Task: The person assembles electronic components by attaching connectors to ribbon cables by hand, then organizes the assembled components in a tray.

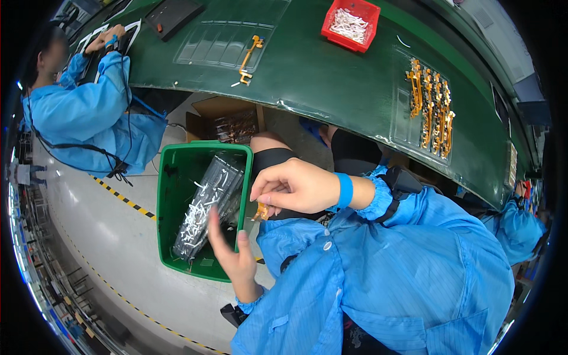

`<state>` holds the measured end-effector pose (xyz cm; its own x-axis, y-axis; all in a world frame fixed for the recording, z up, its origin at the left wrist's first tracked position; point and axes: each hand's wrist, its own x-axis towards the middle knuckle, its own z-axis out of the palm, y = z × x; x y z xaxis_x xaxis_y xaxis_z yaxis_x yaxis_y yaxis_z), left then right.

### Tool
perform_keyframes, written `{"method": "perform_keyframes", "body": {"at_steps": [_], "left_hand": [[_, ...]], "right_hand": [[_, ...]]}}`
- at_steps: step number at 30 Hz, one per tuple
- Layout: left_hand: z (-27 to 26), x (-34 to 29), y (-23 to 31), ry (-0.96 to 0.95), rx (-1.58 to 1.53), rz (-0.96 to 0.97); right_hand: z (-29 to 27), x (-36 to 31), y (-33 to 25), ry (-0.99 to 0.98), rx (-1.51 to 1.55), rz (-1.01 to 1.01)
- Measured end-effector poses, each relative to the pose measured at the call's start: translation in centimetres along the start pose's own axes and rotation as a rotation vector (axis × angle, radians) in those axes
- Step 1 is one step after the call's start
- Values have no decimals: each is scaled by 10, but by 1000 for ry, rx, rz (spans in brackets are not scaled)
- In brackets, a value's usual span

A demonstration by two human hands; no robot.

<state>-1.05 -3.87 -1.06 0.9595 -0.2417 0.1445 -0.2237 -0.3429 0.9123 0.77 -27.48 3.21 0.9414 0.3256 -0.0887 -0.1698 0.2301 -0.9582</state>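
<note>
My right hand (299, 186), with a blue band around the wrist, pinches a small orange-gold flex cable (260, 210) between thumb and fingers. Most of that cable is hidden by the hand. Just below and to the left, my left hand (235, 257) is open with its fingers stretched apart, slightly blurred, and nothing shows in it. Its fingers reach past the rim of a green bin (204, 145). Inside the bin lie clear plastic trays (228, 180) scattered with small white strips (194, 225).
On the green table (296, 83) lie a clear tray of flex cables (435, 112), another clear tray (222, 44) with a single flex cable (248, 59), and a red box of white strips (350, 25). A cardboard box (204, 112) stands under the table edge. Another person (89, 112) works at left.
</note>
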Motion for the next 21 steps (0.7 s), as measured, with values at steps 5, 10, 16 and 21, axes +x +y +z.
{"method": "perform_keyframes", "body": {"at_steps": [5, 10, 16, 21], "left_hand": [[17, 12, 14, -264, -355, -190], [14, 24, 29, -405, -442, -325], [18, 41, 48, -611, -375, -291], [41, 43, 53, -128, 118, 249]], "right_hand": [[-8, -7, -3, 11, -45, -22], [-33, -17, 2, -149, -270, -91], [-35, -17, -6, -373, -146, 154], [-29, -23, -12, -244, -279, 115]]}}
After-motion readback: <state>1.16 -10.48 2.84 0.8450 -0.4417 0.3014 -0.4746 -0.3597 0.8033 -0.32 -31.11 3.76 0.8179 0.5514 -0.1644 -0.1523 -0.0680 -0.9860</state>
